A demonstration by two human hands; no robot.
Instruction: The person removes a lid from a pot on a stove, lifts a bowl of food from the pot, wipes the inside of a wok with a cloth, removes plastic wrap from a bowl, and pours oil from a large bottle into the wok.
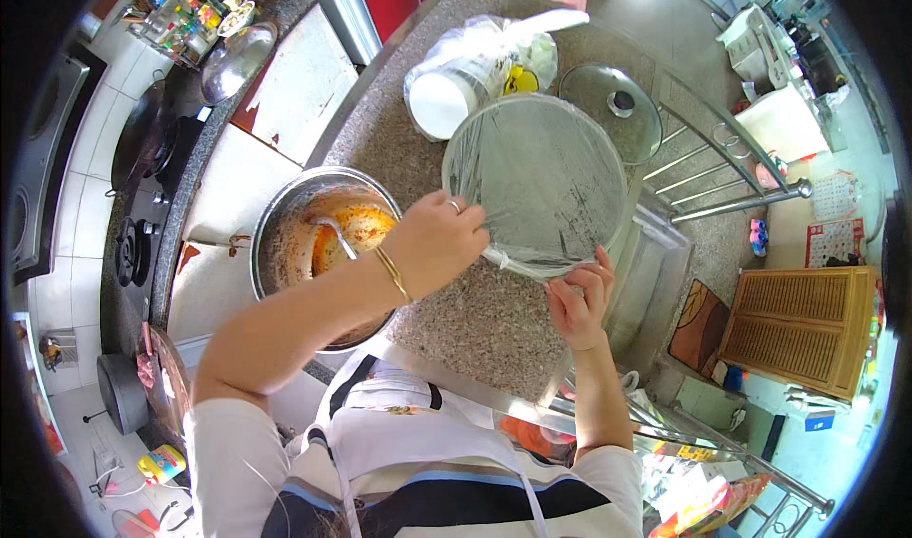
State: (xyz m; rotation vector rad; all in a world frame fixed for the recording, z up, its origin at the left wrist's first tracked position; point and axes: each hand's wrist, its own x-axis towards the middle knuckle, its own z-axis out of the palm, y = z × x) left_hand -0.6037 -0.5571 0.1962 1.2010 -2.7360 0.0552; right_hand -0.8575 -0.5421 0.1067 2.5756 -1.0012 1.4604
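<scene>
A round, wide-rimmed container stands on the stone countertop with clear plastic film stretched over its top. My left hand pinches a gathered edge of the film at the near left of the rim. At the near right, my right hand grips the film's edge against the rim. The film shows wrinkles, and a twisted strip of it runs between my hands. Below my left forearm is a steel pot with reddish, oily residue inside. A metal utensil leans in it, partly hidden by my wrist.
Behind the container lie bagged white disposable cups and a glass lid. Metal railings border the right side, by a stairwell. At left are a gas stove, a wok and a steel lid.
</scene>
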